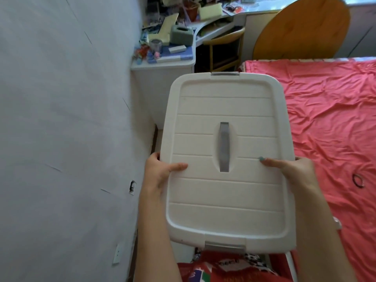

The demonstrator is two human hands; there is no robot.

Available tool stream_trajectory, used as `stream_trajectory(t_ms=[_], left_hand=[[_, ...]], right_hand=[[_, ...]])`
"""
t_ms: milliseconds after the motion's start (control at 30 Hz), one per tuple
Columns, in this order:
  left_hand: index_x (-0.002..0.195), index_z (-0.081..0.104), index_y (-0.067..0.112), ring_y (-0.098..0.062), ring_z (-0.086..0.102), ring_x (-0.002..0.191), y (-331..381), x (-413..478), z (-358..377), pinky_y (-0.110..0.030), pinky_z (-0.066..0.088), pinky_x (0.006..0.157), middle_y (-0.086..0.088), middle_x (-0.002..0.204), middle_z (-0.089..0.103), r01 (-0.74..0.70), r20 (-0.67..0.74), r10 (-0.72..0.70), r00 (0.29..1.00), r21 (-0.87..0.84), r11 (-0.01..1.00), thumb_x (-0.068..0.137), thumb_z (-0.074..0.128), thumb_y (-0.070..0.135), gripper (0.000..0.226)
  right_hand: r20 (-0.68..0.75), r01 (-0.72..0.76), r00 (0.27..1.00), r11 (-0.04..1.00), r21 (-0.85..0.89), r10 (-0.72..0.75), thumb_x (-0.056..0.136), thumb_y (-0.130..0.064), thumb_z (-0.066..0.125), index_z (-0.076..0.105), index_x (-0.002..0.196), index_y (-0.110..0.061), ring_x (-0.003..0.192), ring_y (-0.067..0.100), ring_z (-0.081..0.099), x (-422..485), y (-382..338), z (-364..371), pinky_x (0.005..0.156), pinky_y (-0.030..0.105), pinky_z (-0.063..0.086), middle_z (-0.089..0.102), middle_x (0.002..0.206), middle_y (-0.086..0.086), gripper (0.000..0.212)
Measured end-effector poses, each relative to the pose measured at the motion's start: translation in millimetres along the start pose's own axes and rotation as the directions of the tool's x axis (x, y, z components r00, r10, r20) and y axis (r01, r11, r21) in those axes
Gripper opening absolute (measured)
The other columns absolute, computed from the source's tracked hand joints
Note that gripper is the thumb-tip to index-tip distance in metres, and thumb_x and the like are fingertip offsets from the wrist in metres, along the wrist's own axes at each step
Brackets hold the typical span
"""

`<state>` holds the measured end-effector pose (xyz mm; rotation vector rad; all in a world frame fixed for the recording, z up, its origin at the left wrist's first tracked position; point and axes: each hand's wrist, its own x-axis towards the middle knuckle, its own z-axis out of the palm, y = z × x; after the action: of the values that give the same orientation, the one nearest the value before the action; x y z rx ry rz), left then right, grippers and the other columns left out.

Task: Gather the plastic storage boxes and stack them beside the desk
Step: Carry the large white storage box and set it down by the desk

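A white plastic storage box (pixel 227 159) with its lid on fills the middle of the view, held up in the air between 2 hands, in the gap between the wall (pixel 61 119) at 9 o'clock and the bed (pixel 329 119) at 3 o'clock. The left hand (pixel 160 171) clasps the box's left edge, thumb lying flat on the lid and the other fingers hidden under the rim. The right hand (pixel 293 169) clasps the right edge the same way, its thumb stretched across the lid toward the grey handle (pixel 224 147) sunk in the lid's centre. A grey latch (pixel 224 74) sits on the far edge and another (pixel 224 245) on the near edge. At 12 o'clock, beyond the box, the white counter (pixel 162 66) carries clutter, including a green tissue box (pixel 181 35) and a clear jar (pixel 156 45). A wooden chair (pixel 223 47) stands tucked under it. A dark ring-shaped object (pixel 358 180) lies on the pink sheet at 3 o'clock.
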<state>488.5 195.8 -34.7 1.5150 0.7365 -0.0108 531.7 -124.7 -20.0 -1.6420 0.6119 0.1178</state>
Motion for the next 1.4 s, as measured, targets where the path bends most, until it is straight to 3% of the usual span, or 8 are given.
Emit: stream_trajectory(t_ms=[133,433,700,800,1000,1133,1333,1400], left_hand=[[0.092,0.065,0.007,-0.017,0.073,0.064,6.2,8.1,-10.5,-0.027,0.055,0.05,-0.004,0.081,0.075,0.002,-0.002,-0.002,1.0,-0.004,1.0,0.035,0.095,0.005,0.064],[0.086,0.067,0.009,-0.01,0.07,0.054,21.0,54.7,-19.2,-0.023,0.052,0.045,0.002,0.068,0.074,0.011,-0.053,-0.013,0.998,-0.026,1.0,0.041,0.093,-0.001,0.053],[0.088,0.065,0.008,-0.013,0.071,0.057,52.4,151.8,-10.3,-0.024,0.053,0.047,-0.003,0.078,0.073,0.035,-0.114,-0.032,0.993,0.029,0.999,0.043,0.093,0.0,0.054],[0.086,0.064,0.01,-0.02,0.07,0.065,67.7,193.1,-5.4,-0.027,0.055,0.051,-0.006,0.081,0.073,0.048,-0.127,-0.04,0.991,0.063,0.997,0.045,0.093,0.0,0.052],[0.088,0.064,0.008,-0.021,0.07,0.064,82.1,261.6,4.5,-0.029,0.055,0.05,-0.006,0.08,0.073,0.088,-0.168,-0.073,0.983,0.085,0.992,0.043,0.093,0.0,0.055],[0.092,0.064,0.006,-0.024,0.069,0.068,77.3,293.8,8.4,-0.031,0.056,0.056,-0.009,0.084,0.073,0.126,-0.185,-0.106,0.977,0.099,0.987,0.044,0.094,0.002,0.057],[0.087,0.063,0.013,-0.014,0.067,0.063,57.0,340.0,5.5,-0.023,0.054,0.049,-0.003,0.082,0.073,0.157,-0.205,-0.125,0.971,0.15,0.976,0.045,0.094,0.003,0.054],[0.087,0.062,0.014,-0.01,0.067,0.062,47.7,358.0,2.5,-0.021,0.053,0.048,-0.001,0.082,0.073,0.177,-0.207,-0.139,0.968,0.178,0.968,0.044,0.095,0.003,0.055]], right_hand=[[-0.005,-0.002,1.0,1.0,-0.005,0.002,0.054,-0.005,0.091,0.074,0.1,0.001,0.08,0.026,0.07,2.3,-7.2,16.8,0.078,0.038,0.057,0.073,0.092,0.016,0.05],[0.053,-0.027,0.998,1.0,0.002,0.027,0.054,-0.002,0.09,0.072,0.101,0.005,0.087,0.032,0.072,40.7,-25.2,66.5,0.084,0.046,0.058,0.073,0.096,0.021,0.051],[0.097,-0.062,0.993,0.998,0.012,0.061,0.049,-0.003,0.091,0.073,0.098,0.004,0.086,0.031,0.072,135.4,-42.7,137.9,0.083,0.045,0.058,0.074,0.094,0.021,0.053],[0.116,-0.077,0.99,0.997,-0.005,0.077,0.041,-0.011,0.095,0.074,0.082,-0.003,0.072,0.022,0.072,173.9,-48.3,165.0,0.073,0.032,0.056,0.075,0.086,0.014,0.047],[0.137,-0.173,0.974,0.982,-0.078,0.182,0.013,-0.041,0.094,0.075,0.083,-0.005,0.067,0.022,0.075,235.8,-56.0,201.8,0.068,0.033,0.059,0.077,0.073,0.003,0.081],[0.121,-0.181,0.973,0.975,-0.132,0.197,0.015,-0.042,0.095,0.075,0.085,-0.005,0.069,0.024,0.075,265.3,-62.0,221.8,0.067,0.036,0.06,0.077,0.077,0.005,0.082],[0.127,-0.191,0.968,0.964,-0.184,0.216,0.029,-0.035,0.096,0.073,0.095,-0.003,0.078,0.029,0.074,291.6,-50.7,252.8,0.078,0.043,0.06,0.076,0.085,0.012,0.077],[0.111,-0.204,0.967,0.959,-0.197,0.229,0.037,-0.03,0.096,0.072,0.099,-0.002,0.079,0.028,0.074,299.2,-38.8,265.1,0.077,0.04,0.06,0.076,0.088,0.013,0.073]])
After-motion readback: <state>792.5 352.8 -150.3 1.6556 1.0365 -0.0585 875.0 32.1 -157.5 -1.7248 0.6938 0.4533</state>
